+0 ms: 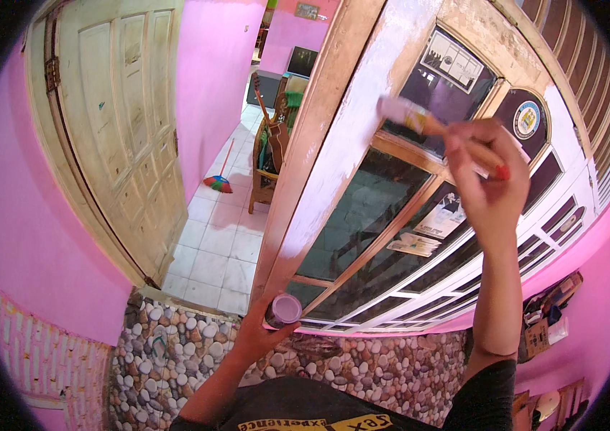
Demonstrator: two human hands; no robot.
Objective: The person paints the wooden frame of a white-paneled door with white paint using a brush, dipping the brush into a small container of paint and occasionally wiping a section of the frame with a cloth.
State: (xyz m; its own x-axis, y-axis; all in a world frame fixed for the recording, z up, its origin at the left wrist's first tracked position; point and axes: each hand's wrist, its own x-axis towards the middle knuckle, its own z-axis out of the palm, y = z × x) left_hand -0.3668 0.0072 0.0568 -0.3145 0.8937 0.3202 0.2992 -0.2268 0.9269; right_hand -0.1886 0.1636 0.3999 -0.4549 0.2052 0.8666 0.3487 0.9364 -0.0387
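— Head view first: what are the hands doing?

— The right hand (pixel 488 176) is raised and clenched around the handle of a paintbrush (pixel 438 129). The bristle end points up and to the left and lies against the white-painted window frame (pixel 362 122), by the top corner of a dark glass pane (pixel 366 208).

— And the left?

— The left hand (pixel 258 334) is low, grasping a small paint can (pixel 284 309) from below. The can's open top shows pale, pinkish-white paint, and it sits just beside the bottom edge of the window frame, above the pebble-patterned wall (pixel 175 352).

— How far apart are the two?

— Well apart: the brush is near the frame's upper part, the can at its lower edge.

— What else is around?

— To the left a cream panelled door (pixel 121 122) stands open against a pink wall (pixel 39 230). Beyond it runs a white tiled floor (pixel 222 237), where a small broom (pixel 218 179) with a multicoloured head stands, and a wooden chair (pixel 269 165) carries a guitar (pixel 272 133). Papers (pixel 427 226) show behind the glass.
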